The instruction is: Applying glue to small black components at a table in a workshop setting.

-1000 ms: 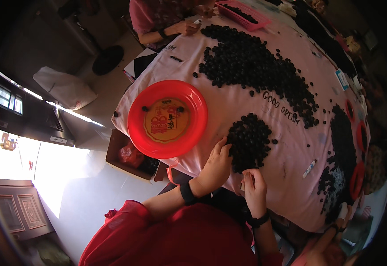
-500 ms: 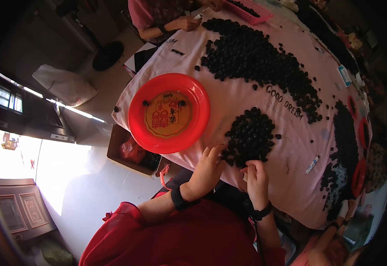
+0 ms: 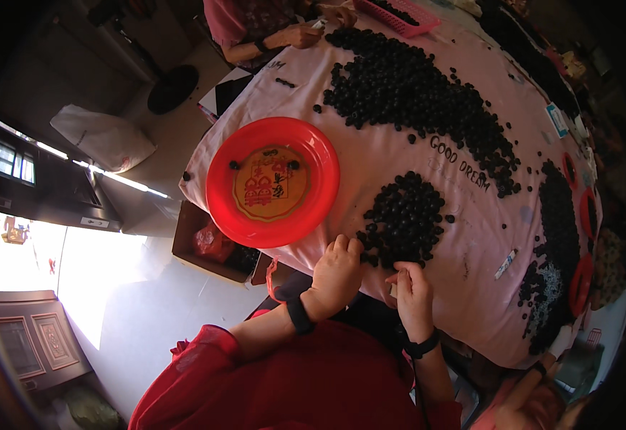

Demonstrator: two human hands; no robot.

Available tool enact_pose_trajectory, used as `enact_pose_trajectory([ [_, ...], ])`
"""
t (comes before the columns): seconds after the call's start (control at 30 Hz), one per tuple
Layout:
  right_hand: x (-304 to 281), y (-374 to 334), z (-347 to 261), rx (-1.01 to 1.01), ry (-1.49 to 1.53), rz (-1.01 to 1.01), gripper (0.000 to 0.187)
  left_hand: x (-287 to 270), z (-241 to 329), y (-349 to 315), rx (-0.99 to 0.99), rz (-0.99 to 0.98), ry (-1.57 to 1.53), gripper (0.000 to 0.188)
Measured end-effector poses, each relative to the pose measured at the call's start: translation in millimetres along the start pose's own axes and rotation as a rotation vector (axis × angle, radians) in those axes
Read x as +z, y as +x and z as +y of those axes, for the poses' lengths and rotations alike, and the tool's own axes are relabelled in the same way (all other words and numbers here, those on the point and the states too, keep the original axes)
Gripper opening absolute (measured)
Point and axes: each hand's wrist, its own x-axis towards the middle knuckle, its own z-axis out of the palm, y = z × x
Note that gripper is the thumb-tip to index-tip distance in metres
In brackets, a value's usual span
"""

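Broadly, a pink-clothed table (image 3: 463,287) is shared by a red plate (image 3: 324,183) and a small black heap (image 3: 408,215).
Beside the heap's near edge, the left hand (image 3: 337,271) is curled, its grip impossible to tell; by the right hand (image 3: 415,301), a pale piece (image 3: 393,290) is pinched.

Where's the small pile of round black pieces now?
In the head view, the small pile of round black pieces lies on the pink cloth, right of the round red yellow-centred dish, beyond the left and right hands.
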Motion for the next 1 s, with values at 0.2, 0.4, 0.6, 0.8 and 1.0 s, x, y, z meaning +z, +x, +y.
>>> enact_pose_trajectory([
  [0.2, 1, 5, 6, -0.006, 0.026, 0.089, 0.018, -5, 3, -1, 0.023, 0.022, -0.056, 0.026],
  [0.4, 7, 12, 7, -0.043, 0.007, 0.086, 0.021, -5, 3, -1, 0.027, 0.032, -0.065, 0.025],
  [0.6, -2, 27, 2, -0.112, 0.01, 0.1, 0.024, -10, 3, -3, 0.027, 0.025, -0.086, 0.024],
  [0.8, -8, 47, -1, -0.072, -0.19, 0.218, 0.029, -9, 3, -2, 0.024, 0.009, -0.087, 0.024],
  [1.0, 1, 48, -4, -0.123, -0.158, 0.09, 0.03, -7, 5, 0, 0.028, -0.003, -0.094, 0.025],
])
